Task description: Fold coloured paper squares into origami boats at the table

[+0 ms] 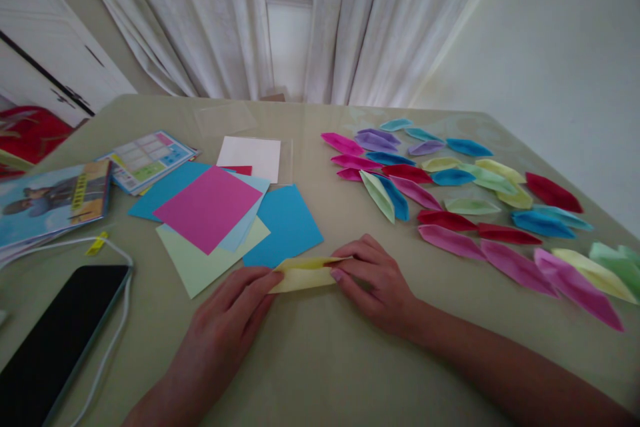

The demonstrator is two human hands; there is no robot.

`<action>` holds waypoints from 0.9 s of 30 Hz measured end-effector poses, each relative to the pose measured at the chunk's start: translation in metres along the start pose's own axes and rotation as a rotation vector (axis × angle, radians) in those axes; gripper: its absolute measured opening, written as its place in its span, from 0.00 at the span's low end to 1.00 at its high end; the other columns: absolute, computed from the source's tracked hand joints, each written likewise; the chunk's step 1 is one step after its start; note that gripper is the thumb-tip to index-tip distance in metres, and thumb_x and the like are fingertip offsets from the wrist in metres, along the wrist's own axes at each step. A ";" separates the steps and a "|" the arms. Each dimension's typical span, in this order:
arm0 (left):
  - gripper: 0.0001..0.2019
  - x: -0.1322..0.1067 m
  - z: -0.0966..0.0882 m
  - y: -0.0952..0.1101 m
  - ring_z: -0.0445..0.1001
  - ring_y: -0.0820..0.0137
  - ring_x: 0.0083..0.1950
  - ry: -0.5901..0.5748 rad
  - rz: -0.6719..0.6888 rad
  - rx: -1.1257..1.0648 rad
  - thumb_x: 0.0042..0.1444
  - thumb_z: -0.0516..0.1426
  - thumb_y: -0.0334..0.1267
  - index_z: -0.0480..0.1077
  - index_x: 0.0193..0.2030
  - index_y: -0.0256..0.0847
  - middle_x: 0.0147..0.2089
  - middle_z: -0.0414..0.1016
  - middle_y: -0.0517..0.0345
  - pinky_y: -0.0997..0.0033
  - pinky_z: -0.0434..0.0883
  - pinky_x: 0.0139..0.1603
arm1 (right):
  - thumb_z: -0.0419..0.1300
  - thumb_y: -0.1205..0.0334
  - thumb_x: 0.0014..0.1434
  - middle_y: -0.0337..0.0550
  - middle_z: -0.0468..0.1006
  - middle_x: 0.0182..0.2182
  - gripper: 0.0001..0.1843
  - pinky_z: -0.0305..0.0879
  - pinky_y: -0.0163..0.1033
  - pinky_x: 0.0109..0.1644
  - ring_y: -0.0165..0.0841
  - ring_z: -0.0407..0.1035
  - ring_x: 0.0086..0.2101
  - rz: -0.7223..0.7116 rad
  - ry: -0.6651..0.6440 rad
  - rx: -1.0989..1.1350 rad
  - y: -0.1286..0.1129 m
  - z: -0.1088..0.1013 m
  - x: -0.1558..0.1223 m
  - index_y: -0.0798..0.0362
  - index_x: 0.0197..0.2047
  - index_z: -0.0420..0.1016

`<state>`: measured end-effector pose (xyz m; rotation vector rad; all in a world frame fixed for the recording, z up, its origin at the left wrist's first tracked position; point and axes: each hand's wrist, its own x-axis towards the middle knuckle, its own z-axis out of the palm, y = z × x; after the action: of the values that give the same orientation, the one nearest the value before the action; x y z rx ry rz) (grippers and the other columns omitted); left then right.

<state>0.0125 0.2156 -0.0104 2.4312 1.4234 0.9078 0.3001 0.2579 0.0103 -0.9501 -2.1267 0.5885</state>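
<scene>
A strip of folded yellow paper [306,275] lies across the front middle of the table, with an opening along its upper edge. My left hand [233,310] pinches its left end between thumb and fingers. At the other end, my right hand [373,280] grips it with the fingertips. Just beyond the strip are loose square sheets: a blue sheet [287,223], a pink sheet [209,208] and a pale green sheet [200,267], partly overlapping. Many folded paper boats, such as a pink paper boat [453,241], are spread to the right.
A black phone [63,340] with a white cable [123,320] lies at the front left. Behind it are a booklet [55,203] and printed packs [150,160]. A white square sheet [253,157] sits further back. Curtains [350,27] hang beyond the table.
</scene>
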 end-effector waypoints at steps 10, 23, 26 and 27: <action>0.14 -0.001 0.001 -0.002 0.82 0.68 0.53 -0.050 0.056 0.019 0.75 0.54 0.34 0.73 0.62 0.51 0.55 0.78 0.55 0.72 0.79 0.55 | 0.62 0.68 0.72 0.46 0.81 0.39 0.09 0.66 0.45 0.44 0.38 0.71 0.38 0.035 0.013 -0.047 0.000 0.005 -0.002 0.52 0.38 0.82; 0.18 0.000 0.000 -0.003 0.83 0.68 0.48 -0.074 0.035 -0.112 0.74 0.54 0.35 0.74 0.65 0.55 0.53 0.80 0.56 0.72 0.81 0.48 | 0.65 0.68 0.68 0.44 0.81 0.35 0.07 0.69 0.42 0.42 0.37 0.73 0.36 0.074 0.073 -0.056 0.001 0.007 -0.002 0.51 0.35 0.77; 0.18 -0.001 -0.001 -0.002 0.83 0.67 0.50 -0.071 0.000 -0.130 0.74 0.54 0.35 0.76 0.64 0.58 0.53 0.80 0.57 0.70 0.81 0.49 | 0.65 0.67 0.66 0.43 0.80 0.34 0.07 0.68 0.42 0.42 0.37 0.73 0.36 0.117 0.048 -0.055 0.001 0.007 -0.002 0.51 0.36 0.74; 0.18 -0.001 -0.002 -0.001 0.83 0.67 0.50 -0.072 -0.020 -0.144 0.74 0.54 0.35 0.76 0.63 0.59 0.54 0.80 0.58 0.70 0.81 0.50 | 0.65 0.67 0.66 0.42 0.80 0.34 0.07 0.68 0.42 0.41 0.37 0.73 0.36 0.128 0.038 -0.051 0.001 0.007 -0.002 0.50 0.36 0.74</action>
<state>0.0103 0.2146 -0.0094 2.3157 1.3085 0.8769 0.2968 0.2562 0.0043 -1.1237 -2.0670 0.5774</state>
